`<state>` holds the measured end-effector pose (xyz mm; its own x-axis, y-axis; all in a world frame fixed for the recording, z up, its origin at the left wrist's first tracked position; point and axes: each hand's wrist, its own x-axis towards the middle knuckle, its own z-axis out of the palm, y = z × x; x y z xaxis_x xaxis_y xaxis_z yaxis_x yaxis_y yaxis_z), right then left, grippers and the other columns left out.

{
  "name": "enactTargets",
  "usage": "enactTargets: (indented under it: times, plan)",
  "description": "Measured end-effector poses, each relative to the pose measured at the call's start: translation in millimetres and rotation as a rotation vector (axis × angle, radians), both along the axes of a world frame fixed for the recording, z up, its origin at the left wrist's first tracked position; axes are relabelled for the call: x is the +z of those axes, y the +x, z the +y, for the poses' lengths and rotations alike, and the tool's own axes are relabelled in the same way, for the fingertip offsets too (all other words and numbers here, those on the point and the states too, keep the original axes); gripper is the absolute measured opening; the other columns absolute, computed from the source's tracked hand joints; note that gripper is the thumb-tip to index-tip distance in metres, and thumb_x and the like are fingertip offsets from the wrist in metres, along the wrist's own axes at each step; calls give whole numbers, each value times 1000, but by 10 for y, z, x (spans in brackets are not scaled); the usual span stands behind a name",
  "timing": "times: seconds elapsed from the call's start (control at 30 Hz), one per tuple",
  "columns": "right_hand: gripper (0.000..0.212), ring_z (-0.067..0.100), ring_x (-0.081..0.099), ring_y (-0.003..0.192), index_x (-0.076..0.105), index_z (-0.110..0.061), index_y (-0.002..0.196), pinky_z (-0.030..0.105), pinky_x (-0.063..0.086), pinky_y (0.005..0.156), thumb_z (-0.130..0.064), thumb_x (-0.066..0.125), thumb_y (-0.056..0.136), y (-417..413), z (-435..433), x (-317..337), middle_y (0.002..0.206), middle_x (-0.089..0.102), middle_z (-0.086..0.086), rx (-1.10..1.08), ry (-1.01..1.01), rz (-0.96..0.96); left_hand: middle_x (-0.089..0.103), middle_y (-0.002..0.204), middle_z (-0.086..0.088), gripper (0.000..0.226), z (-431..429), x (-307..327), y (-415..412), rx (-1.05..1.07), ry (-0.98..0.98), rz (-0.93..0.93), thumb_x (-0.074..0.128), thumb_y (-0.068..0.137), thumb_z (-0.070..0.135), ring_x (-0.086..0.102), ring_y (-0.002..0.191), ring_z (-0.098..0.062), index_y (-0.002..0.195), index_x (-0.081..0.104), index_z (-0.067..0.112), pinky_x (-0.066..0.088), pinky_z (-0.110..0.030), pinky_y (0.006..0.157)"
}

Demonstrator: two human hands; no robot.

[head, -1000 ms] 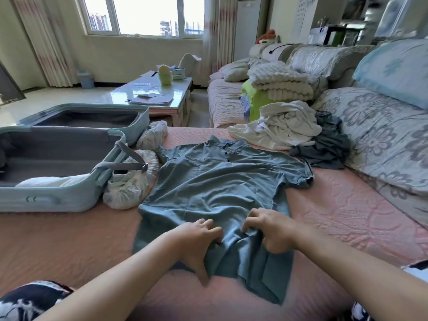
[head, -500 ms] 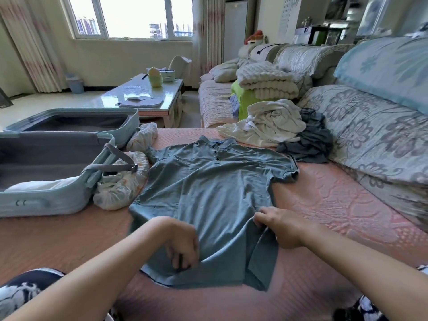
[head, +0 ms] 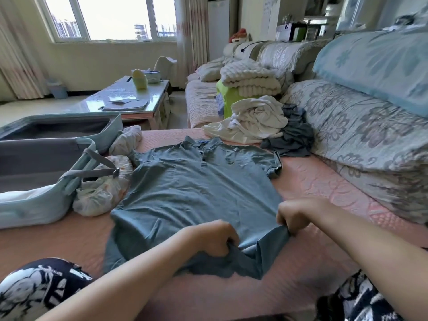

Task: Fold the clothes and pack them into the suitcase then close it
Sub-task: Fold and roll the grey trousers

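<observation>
A blue-grey polo shirt (head: pixel 196 188) lies front up on the pink sofa cover (head: pixel 324 188), collar away from me. My left hand (head: pixel 208 237) grips a bunch of its hem near the middle. My right hand (head: pixel 298 214) pinches the hem at the shirt's right corner, and the cloth between them is pulled taut. A light blue suitcase (head: pixel 39 205) lies open at the left with something white folded inside. A crumpled white garment (head: pixel 257 119) and a dark grey one (head: pixel 294 137) are heaped at the back of the seat.
Two bundles wrapped in thin plastic (head: pixel 102 193) sit between the suitcase and the shirt, under a grey strap (head: pixel 92 174). Floral sofa cushions (head: pixel 370 135) rise at the right. A glass coffee table (head: pixel 129 100) stands beyond. My patterned knees show at the bottom corners.
Both hands have shifted along the hem: the left moved from flat on the shirt to gripping the hem, the right slid out to the right corner. The lower shirt has been pulled flatter.
</observation>
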<state>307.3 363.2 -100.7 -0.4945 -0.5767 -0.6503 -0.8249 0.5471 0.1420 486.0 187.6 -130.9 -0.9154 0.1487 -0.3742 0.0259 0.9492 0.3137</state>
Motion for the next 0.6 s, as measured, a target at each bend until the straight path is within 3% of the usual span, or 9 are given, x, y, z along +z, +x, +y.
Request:
enactTargets:
  times: [0.03, 0.1, 0.17, 0.23, 0.3, 0.4, 0.5, 0.6]
  plan:
    - [14, 17, 54, 71, 68, -22, 80, 22, 38, 50, -8, 70, 79, 1, -5, -35, 78, 60, -2, -20, 19, -39, 68, 91, -4, 28, 11, 3, -11, -12, 54, -113, 57, 81, 3, 56, 76, -14, 101, 72, 15, 43, -20, 65]
    - [28, 14, 61, 78, 78, -25, 98, 21, 48, 63, -5, 66, 82, -26, -24, -70, 87, 69, -4, -91, -15, -133, 68, 83, -3, 28, 39, -28, -40, 15, 204, -359, 62, 87, 4, 58, 68, -9, 111, 70, 16, 48, -17, 68]
    - [37, 15, 67, 78, 80, -22, 91, 27, 53, 74, 2, 54, 80, -93, -52, -51, 88, 75, -4, -184, -147, -211, 66, 75, 5, 23, 26, -21, -134, 96, 329, -446, 62, 92, 8, 63, 63, -2, 112, 66, 18, 51, -18, 64]
    - [44, 18, 70, 71, 80, -15, 86, 29, 55, 73, 6, 42, 76, -229, -106, -29, 86, 76, 0, -276, -344, -238, 67, 76, 6, 19, -50, 53, -336, 135, 365, -328, 60, 93, 8, 65, 64, -3, 109, 67, 17, 50, -16, 60]
    - [37, 15, 68, 67, 77, -21, 78, 25, 54, 65, 4, 50, 82, -400, -172, 14, 85, 74, -1, -316, -511, -160, 67, 77, 8, 19, -128, 172, -569, 160, 328, -160, 59, 91, 7, 66, 67, -9, 104, 70, 17, 50, -17, 58]
    - [36, 12, 65, 86, 70, -35, 75, 22, 51, 74, -6, 51, 83, -700, -264, 70, 97, 70, -9, -283, -671, 100, 65, 75, 11, 18, -224, 288, -952, 232, 276, 43, 60, 89, 7, 65, 65, -10, 95, 69, 21, 51, -20, 63]
    - [35, 17, 64, 100, 67, -37, 83, 30, 54, 85, -8, 47, 84, -982, -344, 98, 112, 69, -9, -349, -760, 195, 64, 89, 9, 20, -291, 285, -1338, 305, 177, 231, 57, 90, 14, 62, 80, -13, 100, 69, 26, 51, -25, 76]
    - [48, 22, 59, 110, 63, -39, 115, 31, 49, 78, -5, 47, 85, -1223, -421, -15, 134, 54, -3, -330, -674, 249, 65, 116, 2, 28, -320, 182, -1682, 362, 140, 321, 53, 93, 18, 61, 104, -19, 118, 65, 25, 50, -30, 90]
